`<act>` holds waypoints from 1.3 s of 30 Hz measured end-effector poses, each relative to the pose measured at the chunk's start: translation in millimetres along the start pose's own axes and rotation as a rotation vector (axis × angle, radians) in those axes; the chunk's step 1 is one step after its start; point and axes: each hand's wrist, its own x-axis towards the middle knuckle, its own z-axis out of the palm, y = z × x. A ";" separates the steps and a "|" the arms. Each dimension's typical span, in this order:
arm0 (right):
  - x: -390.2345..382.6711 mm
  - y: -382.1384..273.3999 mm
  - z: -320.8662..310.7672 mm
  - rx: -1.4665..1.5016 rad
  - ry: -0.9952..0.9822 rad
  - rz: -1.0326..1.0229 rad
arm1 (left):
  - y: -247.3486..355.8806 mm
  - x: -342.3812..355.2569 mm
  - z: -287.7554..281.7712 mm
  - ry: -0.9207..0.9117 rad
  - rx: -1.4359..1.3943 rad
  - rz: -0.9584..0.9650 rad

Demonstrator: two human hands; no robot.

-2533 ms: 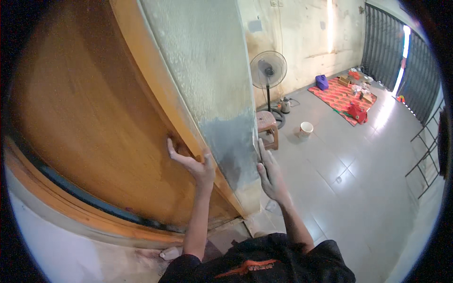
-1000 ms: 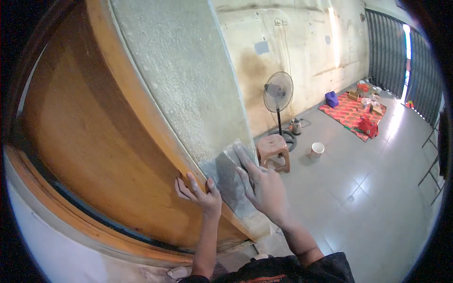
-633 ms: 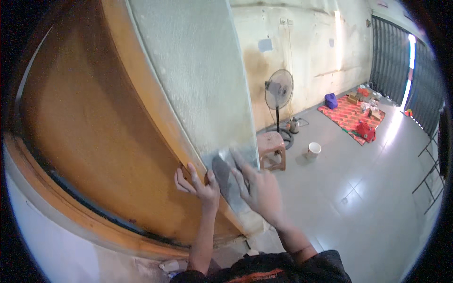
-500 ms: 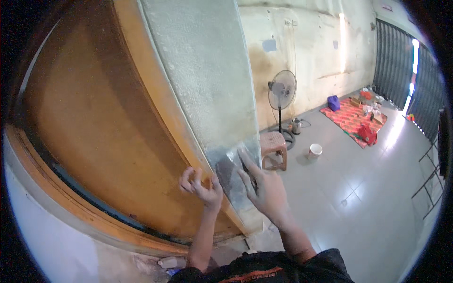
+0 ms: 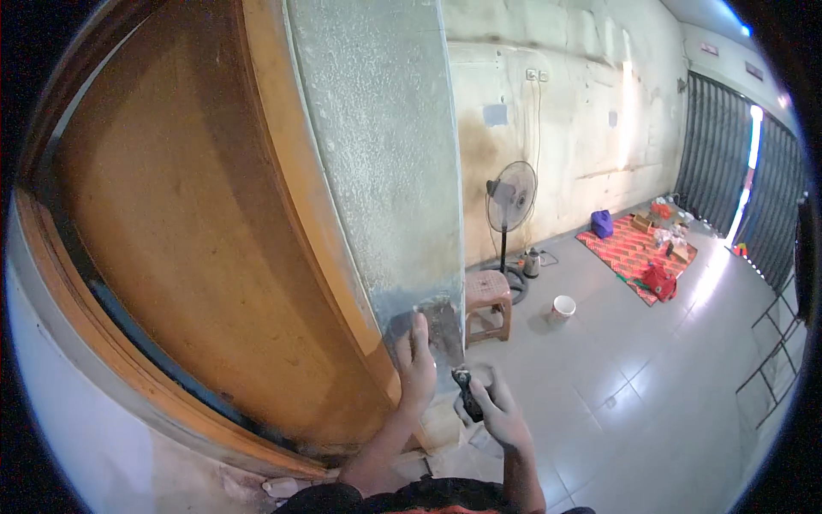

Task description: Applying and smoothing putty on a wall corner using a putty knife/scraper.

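Observation:
My right hand [image 5: 501, 411] grips the black handle [image 5: 469, 398] of a wide metal scraper. Its blade [image 5: 446, 330] is at the lower, grey-patched part of a narrow pale wall strip [image 5: 377, 163]. My left hand [image 5: 413, 360] is raised against that strip at the blade's left side, fingers extended upward; whether it touches the blade I cannot tell. To the left is an orange wooden door [image 5: 188, 240] with an orange frame edge [image 5: 294, 197] bordering the strip.
Beyond the strip stand a plastic stool [image 5: 488, 287], a standing fan [image 5: 512, 195], a kettle [image 5: 531, 264] and a white bucket [image 5: 562, 313]. A red patterned mat [image 5: 612, 253] holds bags and several items. At the right are a metal folding shutter [image 5: 702, 146] and a black metal rack [image 5: 771, 360].
My left hand has moved right from the door frame onto the grey patch. My right hand has dropped lower, exposing the scraper's handle. The view has shifted, so the room sits lower.

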 end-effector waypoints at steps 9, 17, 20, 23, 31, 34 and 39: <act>7.2 16.5 -3.1 0.454 -0.158 0.342 | 19.3 1.1 22.2 -0.483 -0.961 -0.400; 8.4 12.3 7.9 0.339 -0.159 0.301 | 38.7 -7.0 25.1 -0.257 -0.740 -0.422; 16.7 -11.3 14.1 0.342 -0.169 0.289 | 58.6 3.7 27.7 -0.284 -0.776 -0.381; 10.4 -15.9 12.9 0.327 -0.175 0.302 | 61.5 -0.2 29.0 -0.266 -0.781 -0.407; 11.0 -11.7 16.1 0.346 -0.143 0.298 | 51.6 3.9 25.7 -0.304 -0.800 -0.450; 0.4 -8.2 15.6 0.238 -0.087 0.323 | 48.5 -5.8 23.3 -0.278 -0.775 -0.475; -6.6 9.0 14.3 0.232 -0.115 0.347 | 39.3 -16.2 18.0 -0.212 -0.703 -0.465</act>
